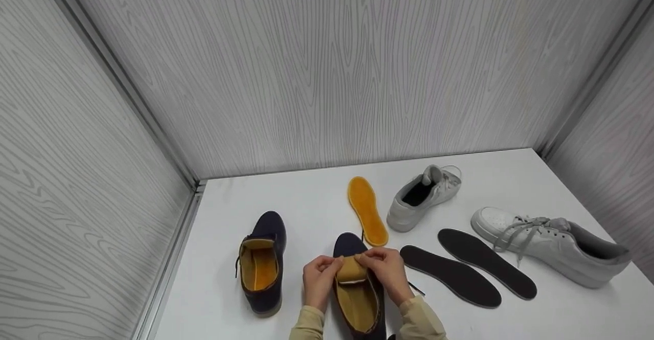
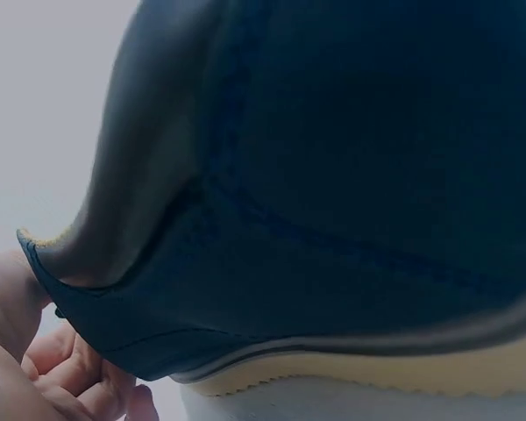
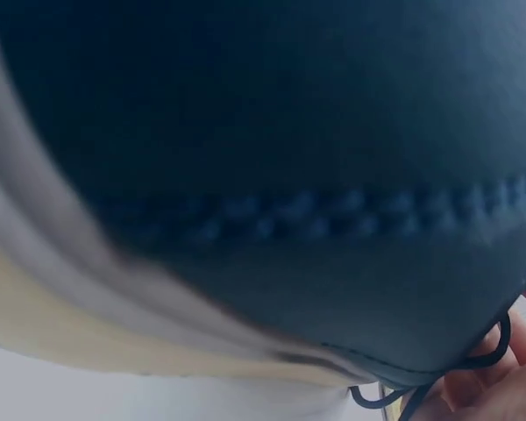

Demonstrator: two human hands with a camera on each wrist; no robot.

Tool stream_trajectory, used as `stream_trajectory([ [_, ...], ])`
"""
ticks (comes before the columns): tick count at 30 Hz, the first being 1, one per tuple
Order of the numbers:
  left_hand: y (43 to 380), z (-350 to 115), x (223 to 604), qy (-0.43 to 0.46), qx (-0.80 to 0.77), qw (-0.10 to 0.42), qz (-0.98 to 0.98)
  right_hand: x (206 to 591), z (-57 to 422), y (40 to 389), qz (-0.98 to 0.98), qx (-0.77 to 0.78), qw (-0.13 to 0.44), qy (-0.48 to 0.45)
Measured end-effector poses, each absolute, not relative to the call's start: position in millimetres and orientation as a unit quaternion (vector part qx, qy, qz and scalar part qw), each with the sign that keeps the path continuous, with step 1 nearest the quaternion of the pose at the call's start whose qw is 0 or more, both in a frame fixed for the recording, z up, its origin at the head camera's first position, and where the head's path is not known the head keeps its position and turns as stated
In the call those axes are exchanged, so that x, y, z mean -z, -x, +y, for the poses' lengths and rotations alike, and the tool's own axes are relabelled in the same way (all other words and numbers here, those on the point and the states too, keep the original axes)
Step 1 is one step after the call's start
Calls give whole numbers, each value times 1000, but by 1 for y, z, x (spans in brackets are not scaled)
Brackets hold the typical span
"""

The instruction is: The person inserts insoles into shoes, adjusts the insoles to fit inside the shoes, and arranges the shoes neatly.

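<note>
A dark blue lace-up shoe (image 1: 350,244) with a tan lining lies toe-away at the front of the table. Its tan tongue (image 1: 352,269) is pulled up and folded toward the toe. My left hand (image 1: 319,280) pinches the tongue's left edge between thumb and fingers. On the other side, my right hand (image 1: 389,270) pinches its right edge. Close up in the left wrist view, the shoe's dark side (image 2: 333,175) hides most of the left fingers. Stitched leather (image 3: 333,289) fills the right wrist view, with a black lace (image 3: 500,346) by the right fingers.
To the left stands the matching dark shoe (image 1: 271,227), with an orange insole inside. An orange insole (image 1: 368,209) lies beyond my hands. Two black insoles (image 1: 452,274) lie to the right, near a white sneaker (image 1: 546,243) and another white sneaker (image 1: 409,212). Grey wood-patterned walls (image 1: 327,74) enclose the table.
</note>
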State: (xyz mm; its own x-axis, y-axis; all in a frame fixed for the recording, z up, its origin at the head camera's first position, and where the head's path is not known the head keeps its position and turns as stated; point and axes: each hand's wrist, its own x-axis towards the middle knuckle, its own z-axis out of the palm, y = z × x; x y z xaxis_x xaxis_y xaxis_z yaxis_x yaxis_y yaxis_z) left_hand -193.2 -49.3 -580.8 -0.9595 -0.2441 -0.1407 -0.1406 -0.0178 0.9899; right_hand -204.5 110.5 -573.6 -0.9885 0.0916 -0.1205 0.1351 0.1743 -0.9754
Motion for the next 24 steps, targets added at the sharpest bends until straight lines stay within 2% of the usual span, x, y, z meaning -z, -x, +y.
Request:
stream_trajectory([
  [17, 193, -46, 582, -148, 667, 56, -728, 572, 105, 202, 774, 627, -9, -91],
  [24, 194, -42, 582, -150, 663, 64, -731, 558, 109, 197, 761, 648, 5, -43],
])
